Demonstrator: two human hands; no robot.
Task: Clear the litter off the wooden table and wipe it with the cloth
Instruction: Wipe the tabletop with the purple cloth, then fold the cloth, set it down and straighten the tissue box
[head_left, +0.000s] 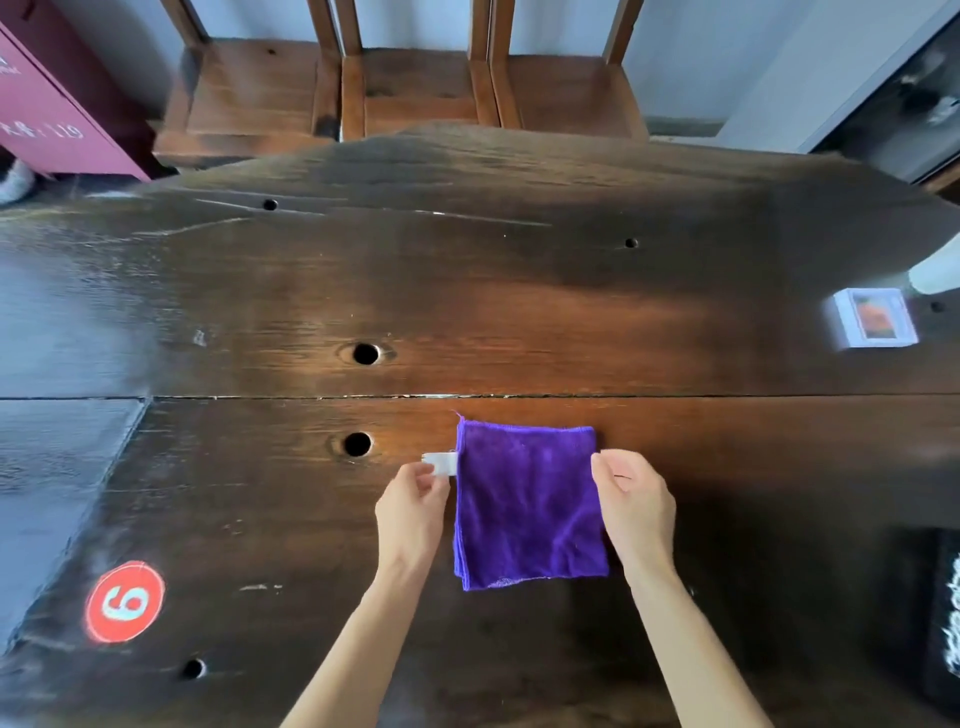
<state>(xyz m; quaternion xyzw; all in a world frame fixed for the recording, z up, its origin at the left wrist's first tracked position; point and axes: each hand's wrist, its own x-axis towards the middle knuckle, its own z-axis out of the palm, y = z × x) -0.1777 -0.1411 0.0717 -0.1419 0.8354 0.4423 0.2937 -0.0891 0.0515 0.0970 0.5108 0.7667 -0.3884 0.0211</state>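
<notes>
A folded purple cloth (530, 504) lies flat on the dark wooden table (467, 291), near its front edge. My left hand (413, 506) is at the cloth's left edge, with thumb and fingers pinched on the cloth's small white tag (440, 463). My right hand (634, 506) is at the cloth's right edge, fingers curled beside the upper right corner; whether it grips the cloth cannot be told. A small white box with an orange picture (875, 318) sits at the far right of the table.
The table has several round holes (365, 354) and a red round sticker with a number (124, 601) at the front left. Wooden chairs (415, 88) stand behind the table. A red cabinet (47, 114) is at the back left. A dark object (935, 623) lies at the right edge.
</notes>
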